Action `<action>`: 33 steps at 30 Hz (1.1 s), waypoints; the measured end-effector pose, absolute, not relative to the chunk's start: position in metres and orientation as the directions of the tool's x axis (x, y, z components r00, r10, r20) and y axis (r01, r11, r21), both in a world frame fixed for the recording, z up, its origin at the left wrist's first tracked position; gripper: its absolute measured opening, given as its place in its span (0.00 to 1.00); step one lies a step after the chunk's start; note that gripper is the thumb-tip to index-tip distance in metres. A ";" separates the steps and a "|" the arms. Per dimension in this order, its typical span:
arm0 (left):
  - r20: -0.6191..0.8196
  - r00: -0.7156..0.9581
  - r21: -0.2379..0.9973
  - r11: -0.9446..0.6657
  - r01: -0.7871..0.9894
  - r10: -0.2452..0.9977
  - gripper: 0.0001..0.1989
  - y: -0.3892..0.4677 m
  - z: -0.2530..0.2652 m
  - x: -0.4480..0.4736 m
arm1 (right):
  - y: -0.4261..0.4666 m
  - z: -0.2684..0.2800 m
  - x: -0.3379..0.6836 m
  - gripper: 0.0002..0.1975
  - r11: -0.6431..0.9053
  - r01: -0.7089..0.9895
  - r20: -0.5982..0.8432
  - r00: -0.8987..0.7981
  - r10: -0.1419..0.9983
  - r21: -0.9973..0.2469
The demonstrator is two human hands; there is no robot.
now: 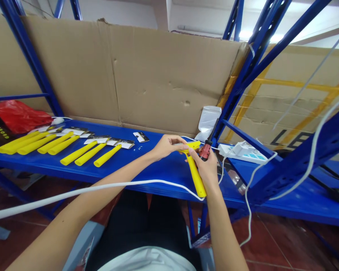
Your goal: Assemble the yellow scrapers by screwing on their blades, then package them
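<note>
My left hand [168, 146] is closed on the head end of a yellow T-shaped scraper [196, 177], its fingers pinching the crosspiece. My right hand [208, 168] is closed too, its thumb and fingers at the neck of the same scraper. The scraper's handle slants down toward me. A red-and-black tool [205, 151], perhaps a screwdriver, sits in my right hand with its dark shaft pointing up. Left of my hands, several yellow-handled scrapers [107, 156] lie in a row with black-and-white cards at their heads. One loose card [141, 136] lies behind them, beside tiny pale bits.
All this is on a blue metal shelf [158, 190] backed by cardboard [169, 82]. A red plastic bag [21, 114] lies at the left end. A white power strip [243, 151] and a white pouch [209, 122] stand at right. White cables [101, 187] cross the front.
</note>
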State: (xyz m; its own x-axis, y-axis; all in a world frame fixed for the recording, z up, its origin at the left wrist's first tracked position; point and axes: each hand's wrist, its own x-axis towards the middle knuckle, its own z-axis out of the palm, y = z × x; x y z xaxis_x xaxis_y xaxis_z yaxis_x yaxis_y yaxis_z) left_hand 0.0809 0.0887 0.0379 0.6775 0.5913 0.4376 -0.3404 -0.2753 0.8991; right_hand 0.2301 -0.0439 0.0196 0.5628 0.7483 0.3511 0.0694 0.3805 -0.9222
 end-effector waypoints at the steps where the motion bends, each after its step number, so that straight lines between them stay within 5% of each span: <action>1: 0.447 0.673 0.895 -0.281 -0.348 0.589 0.24 0.089 0.037 0.081 | -0.043 0.019 0.230 0.33 0.386 0.061 0.351 0.563 0.748 -0.921; 9: 0.471 0.661 0.882 -0.304 -0.359 0.584 0.27 0.093 0.036 0.080 | -0.041 0.015 0.230 0.31 0.419 0.013 0.352 0.568 0.744 -0.908; 15: 0.494 0.615 0.869 -0.372 -0.325 0.615 0.23 0.090 0.037 0.078 | -0.046 0.019 0.226 0.34 0.353 -0.082 0.279 0.457 0.844 -0.932; 33: 0.505 0.668 0.856 -0.414 -0.309 0.547 0.27 0.082 0.047 0.072 | -0.056 0.029 0.221 0.33 0.355 0.027 0.317 0.517 0.795 -0.934</action>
